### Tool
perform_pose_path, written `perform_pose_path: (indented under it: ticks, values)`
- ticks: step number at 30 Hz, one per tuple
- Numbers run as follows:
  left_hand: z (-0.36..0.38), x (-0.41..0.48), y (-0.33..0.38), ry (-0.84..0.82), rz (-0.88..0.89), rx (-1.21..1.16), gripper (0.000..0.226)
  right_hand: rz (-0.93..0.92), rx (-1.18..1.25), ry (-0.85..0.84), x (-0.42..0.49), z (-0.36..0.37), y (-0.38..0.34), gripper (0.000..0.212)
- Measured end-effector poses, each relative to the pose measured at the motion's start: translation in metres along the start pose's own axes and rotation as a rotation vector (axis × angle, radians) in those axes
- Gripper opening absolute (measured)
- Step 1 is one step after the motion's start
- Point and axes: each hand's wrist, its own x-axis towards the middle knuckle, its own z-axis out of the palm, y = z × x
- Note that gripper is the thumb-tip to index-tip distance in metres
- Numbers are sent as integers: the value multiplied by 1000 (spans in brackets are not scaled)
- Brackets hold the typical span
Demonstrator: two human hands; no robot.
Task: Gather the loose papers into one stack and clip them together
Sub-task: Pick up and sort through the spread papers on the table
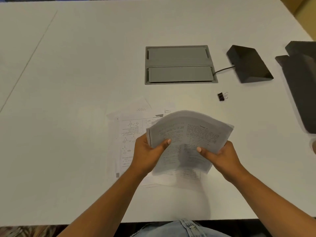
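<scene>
We hold the bowed papers (188, 139) above the desk (85, 74), left hand (147, 151) and right hand (220, 154) pinching the edges; clip (221, 96) at one o'clock; print blurred.

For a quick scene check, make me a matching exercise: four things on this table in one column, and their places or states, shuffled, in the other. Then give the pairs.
Things:
1. binder clip
2. held sheaf of papers
3. loose papers
4. grey cable hatch

Places or states:
A. lying flat on the table, partly under the left hand
B. lifted and bowed between both hands, the right hand at its right edge
C. set into the tabletop, lids closed
D. alone on the table, beyond the papers to the right

Pairs: 1-D, 2-B, 3-A, 4-C
</scene>
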Motion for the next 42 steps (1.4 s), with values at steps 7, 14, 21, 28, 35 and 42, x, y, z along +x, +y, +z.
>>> perform_pose_path:
  ticks: [7, 14, 21, 28, 35, 42]
  values:
    - [3, -4, -22, -53, -157, 58, 24, 103, -108, -15, -6, -1, 35, 28]
    - [-7, -1, -13, -62, -172, 3, 22, 192, 8, 16, -8, -8, 35, 23]
    - [-32, -14, -23, -26, -337, -22, 26, 250, 101, 59, -5, 7, 33, 34]
    - [-86, -31, -34, 111, -408, -65, 31, 418, -626, 429, 9, 29, 83, 67]
    - [-131, -52, -42, 191, -431, -130, 31, 635, -950, 358, 15, 56, 94, 92]
    - [-148, -52, -43, 258, -420, -154, 26, 629, -510, 458, 28, 33, 105, 62]
